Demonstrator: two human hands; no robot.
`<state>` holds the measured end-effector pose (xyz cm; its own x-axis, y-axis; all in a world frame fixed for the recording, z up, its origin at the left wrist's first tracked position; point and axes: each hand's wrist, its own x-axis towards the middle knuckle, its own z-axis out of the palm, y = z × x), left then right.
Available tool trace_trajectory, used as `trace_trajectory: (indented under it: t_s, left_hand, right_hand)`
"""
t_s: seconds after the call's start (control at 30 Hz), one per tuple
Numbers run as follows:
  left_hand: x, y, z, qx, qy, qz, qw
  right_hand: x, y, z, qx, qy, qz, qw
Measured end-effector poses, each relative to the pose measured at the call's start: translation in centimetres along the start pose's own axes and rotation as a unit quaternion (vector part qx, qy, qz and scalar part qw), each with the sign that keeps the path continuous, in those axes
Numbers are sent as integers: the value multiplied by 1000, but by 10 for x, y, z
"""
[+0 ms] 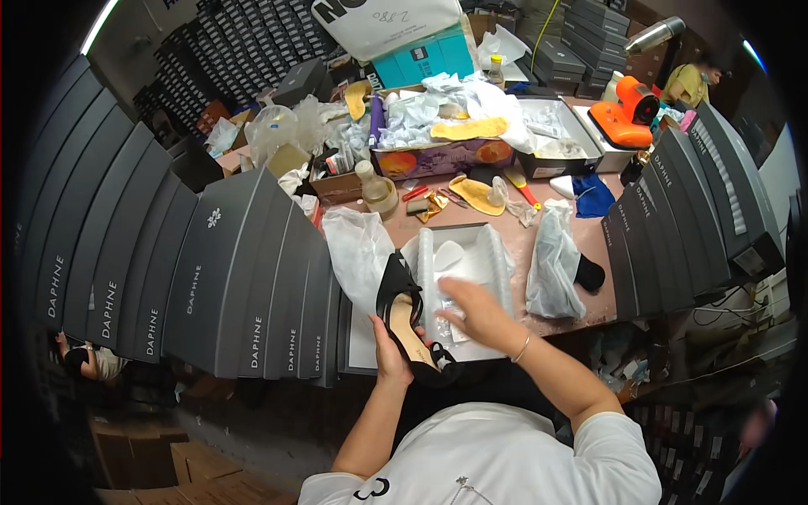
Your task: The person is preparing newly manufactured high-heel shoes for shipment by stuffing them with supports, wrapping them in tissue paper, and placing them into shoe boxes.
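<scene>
My left hand (389,352) grips a black high-heeled shoe (406,318) with a tan insole, holding it over the near edge of the table. My right hand (473,313) lies flat on the white tissue paper (465,263) inside an open shoe box (497,252) just right of the shoe. A thin bracelet circles my right wrist. A second black shoe (589,273) pokes out of a clear plastic bag (551,261) lying to the right of the box.
Dark grey shoe boxes (219,278) stand in tilted rows on the left and on the right (690,210). The back of the table holds insoles (475,195), a bottle (377,189), crumpled paper and an orange device (627,114). Other people sit at far right (690,80) and lower left (88,362).
</scene>
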<state>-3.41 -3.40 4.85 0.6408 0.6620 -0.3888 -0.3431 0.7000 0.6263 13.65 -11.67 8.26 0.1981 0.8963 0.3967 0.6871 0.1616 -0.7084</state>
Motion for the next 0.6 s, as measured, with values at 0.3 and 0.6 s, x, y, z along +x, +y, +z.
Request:
trace_trajectory:
  t_s: [0.3,0.6]
  left_hand:
    - [-38,-17,18,95,-25,44,994]
    - [17,27,-11,109,45,41,992]
  right_hand:
    - [16,0,96,1,-150,38,988]
    - [-4,-28,113,-3,-71,1,997]
